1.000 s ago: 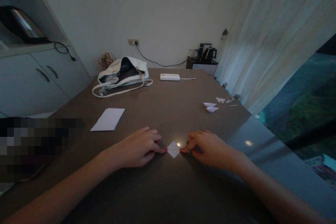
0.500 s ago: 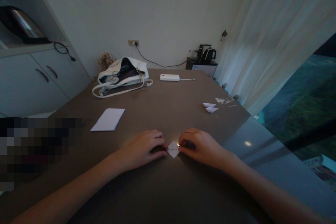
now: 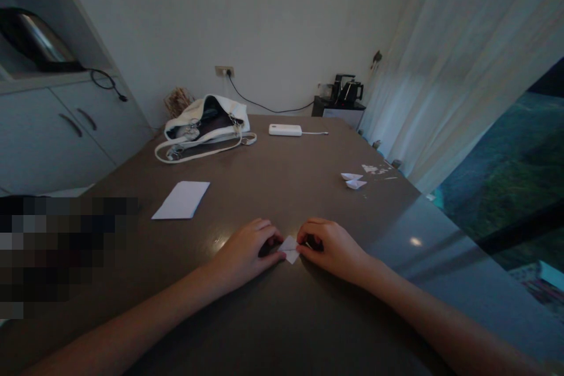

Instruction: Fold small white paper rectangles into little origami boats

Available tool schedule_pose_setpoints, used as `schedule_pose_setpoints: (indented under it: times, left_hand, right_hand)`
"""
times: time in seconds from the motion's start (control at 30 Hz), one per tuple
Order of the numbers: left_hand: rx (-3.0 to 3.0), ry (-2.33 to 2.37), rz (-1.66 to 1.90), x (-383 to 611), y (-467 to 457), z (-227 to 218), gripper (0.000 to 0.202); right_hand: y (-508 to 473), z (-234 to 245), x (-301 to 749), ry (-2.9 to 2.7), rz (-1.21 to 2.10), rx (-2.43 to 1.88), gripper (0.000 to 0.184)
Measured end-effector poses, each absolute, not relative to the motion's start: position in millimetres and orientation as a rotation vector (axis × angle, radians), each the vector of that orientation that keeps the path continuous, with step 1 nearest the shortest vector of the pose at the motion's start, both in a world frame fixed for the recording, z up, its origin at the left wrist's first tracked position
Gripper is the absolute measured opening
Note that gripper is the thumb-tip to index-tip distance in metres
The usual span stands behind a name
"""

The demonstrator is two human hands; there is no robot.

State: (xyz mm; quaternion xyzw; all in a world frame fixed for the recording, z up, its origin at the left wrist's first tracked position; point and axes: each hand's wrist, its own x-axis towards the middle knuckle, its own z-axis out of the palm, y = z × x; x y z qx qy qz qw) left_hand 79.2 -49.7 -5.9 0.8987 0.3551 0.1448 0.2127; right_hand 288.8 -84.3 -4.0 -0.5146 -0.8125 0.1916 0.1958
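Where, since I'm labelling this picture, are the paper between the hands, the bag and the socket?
Paper (image 3: 291, 250): head view, middle of its upper face.
Bag (image 3: 189, 114): head view, white side left of its opening.
Socket (image 3: 219, 71): head view, left part of its plate.

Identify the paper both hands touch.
The small diamond-shaped paper between left hand and right hand; the larger paper and two folded pieces lie untouched.

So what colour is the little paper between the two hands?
White, with a faint line across its middle; the paper shows in the head view.
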Motion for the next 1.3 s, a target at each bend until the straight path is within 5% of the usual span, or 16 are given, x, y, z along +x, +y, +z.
schedule_pose_setpoints:
  times: [0.47, 0.57, 0.73, 1.3]
  left_hand:
    - [2.222, 0.936, 0.585, 81, -53, -5, 0.003]
    - [2.223, 0.909, 0.724, 80, -54, -5, 0.017]
    - [2.490, 0.753, 0.806, 77, -52, -9, 0.009]
    - [2.552, 0.783, 0.419, 73, -46, -12, 0.008]
  right_hand:
    - [-86, -3, 286, -2.080, 0.753, -1.311, 0.009]
    - [-85, -2, 287, -2.069, 0.674, -1.236, 0.022]
    - [-84, -1, 291, -2.248, 0.410, -1.069, 0.009]
    - [-84, -2, 292, -2.531, 0.434, -1.154, 0.011]
